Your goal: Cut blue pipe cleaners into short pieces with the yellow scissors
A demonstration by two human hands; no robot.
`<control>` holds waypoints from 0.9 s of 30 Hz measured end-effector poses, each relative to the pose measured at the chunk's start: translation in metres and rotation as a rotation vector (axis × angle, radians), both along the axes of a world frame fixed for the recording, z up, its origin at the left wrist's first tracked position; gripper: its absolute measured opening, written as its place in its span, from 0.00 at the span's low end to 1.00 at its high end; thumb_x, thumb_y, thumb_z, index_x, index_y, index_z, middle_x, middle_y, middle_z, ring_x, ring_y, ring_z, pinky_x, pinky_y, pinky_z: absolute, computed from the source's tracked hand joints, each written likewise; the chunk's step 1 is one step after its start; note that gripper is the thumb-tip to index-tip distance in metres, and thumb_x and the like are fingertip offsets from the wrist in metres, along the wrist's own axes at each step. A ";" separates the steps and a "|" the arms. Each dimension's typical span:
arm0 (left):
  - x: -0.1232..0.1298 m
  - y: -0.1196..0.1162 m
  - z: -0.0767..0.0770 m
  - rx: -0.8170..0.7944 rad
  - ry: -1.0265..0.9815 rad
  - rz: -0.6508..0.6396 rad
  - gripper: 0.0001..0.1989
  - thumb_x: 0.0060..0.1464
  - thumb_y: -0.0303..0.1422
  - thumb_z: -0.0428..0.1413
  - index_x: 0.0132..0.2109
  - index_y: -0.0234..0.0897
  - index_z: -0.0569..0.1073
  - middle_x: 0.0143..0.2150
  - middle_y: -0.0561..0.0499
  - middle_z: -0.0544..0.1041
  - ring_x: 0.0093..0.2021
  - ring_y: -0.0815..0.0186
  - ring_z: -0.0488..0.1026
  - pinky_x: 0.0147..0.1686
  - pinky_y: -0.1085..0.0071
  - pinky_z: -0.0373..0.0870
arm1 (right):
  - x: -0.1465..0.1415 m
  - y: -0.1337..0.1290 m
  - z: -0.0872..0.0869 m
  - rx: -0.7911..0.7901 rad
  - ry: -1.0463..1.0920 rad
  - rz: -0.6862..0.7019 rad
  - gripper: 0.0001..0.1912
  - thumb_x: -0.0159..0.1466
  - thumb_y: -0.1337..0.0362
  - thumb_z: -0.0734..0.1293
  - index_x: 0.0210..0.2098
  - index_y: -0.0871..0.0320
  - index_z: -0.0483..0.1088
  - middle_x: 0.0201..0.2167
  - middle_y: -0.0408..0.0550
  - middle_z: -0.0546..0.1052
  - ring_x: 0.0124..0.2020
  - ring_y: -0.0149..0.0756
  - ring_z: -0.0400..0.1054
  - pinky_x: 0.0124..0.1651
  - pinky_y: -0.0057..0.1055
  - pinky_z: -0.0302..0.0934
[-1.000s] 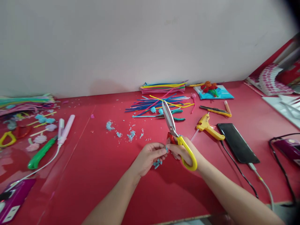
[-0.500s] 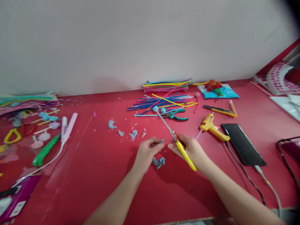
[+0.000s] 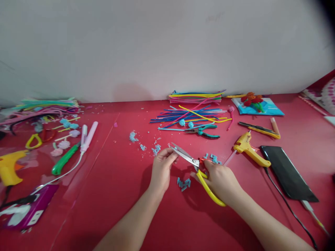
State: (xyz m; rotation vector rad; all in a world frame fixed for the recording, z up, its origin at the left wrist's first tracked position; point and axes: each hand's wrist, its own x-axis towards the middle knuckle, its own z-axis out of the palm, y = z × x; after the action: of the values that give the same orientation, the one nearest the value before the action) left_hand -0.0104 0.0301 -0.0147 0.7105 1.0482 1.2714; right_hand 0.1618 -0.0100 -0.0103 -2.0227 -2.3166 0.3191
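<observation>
My right hand is wrapped round the handles of scissors with yellow and red grips. The blades are parted and point left, reaching the fingertips of my left hand. Those fingers pinch a tiny light-blue piece of pipe cleaner between the blades, mostly hidden. On the red table below the blades lie several short blue cut pieces. A second group of blue pieces lies beyond my right hand, partly covered by it. Blue fluff trimmings are scattered past my left hand.
Loose pipe cleaners, two blue pompoms and teal-handled pliers lie further back. At right are a yellow glue gun, a black phone and a cutter. A green-handled tool and another yellow glue gun lie left.
The scissors have opened, and their blades have swung down and left to my left fingertips. My left hand still pinches the blue piece. The view has shifted left.
</observation>
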 end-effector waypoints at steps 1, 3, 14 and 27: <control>0.000 0.000 0.000 0.002 -0.003 0.001 0.03 0.42 0.28 0.58 0.29 0.35 0.73 0.23 0.55 0.70 0.25 0.75 0.64 0.27 0.78 0.60 | 0.000 0.000 0.000 0.000 -0.004 0.004 0.19 0.58 0.46 0.53 0.26 0.56 0.58 0.18 0.44 0.69 0.20 0.34 0.65 0.21 0.27 0.42; -0.001 0.000 0.000 0.005 -0.010 0.005 0.03 0.42 0.28 0.58 0.29 0.35 0.73 0.23 0.55 0.70 0.25 0.75 0.64 0.28 0.78 0.60 | -0.001 -0.001 -0.001 0.004 -0.002 0.012 0.19 0.58 0.47 0.53 0.26 0.56 0.58 0.18 0.44 0.69 0.19 0.34 0.64 0.21 0.27 0.42; -0.002 0.000 0.000 0.013 -0.025 0.000 0.03 0.42 0.29 0.58 0.29 0.34 0.73 0.24 0.55 0.70 0.25 0.75 0.64 0.28 0.78 0.60 | -0.002 -0.001 0.001 0.001 0.018 0.004 0.18 0.58 0.47 0.53 0.25 0.55 0.56 0.18 0.43 0.69 0.20 0.33 0.64 0.21 0.27 0.41; -0.002 0.001 -0.001 0.028 -0.056 0.000 0.03 0.43 0.28 0.58 0.30 0.33 0.73 0.24 0.54 0.70 0.25 0.75 0.64 0.28 0.78 0.60 | -0.002 -0.001 0.002 -0.012 0.005 0.012 0.19 0.58 0.46 0.52 0.24 0.55 0.55 0.17 0.43 0.68 0.19 0.33 0.63 0.21 0.27 0.40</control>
State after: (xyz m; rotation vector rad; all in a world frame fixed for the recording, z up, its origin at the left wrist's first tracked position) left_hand -0.0120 0.0308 -0.0157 0.6929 0.9865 1.3011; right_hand 0.1596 -0.0112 -0.0088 -2.0109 -2.3304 0.3388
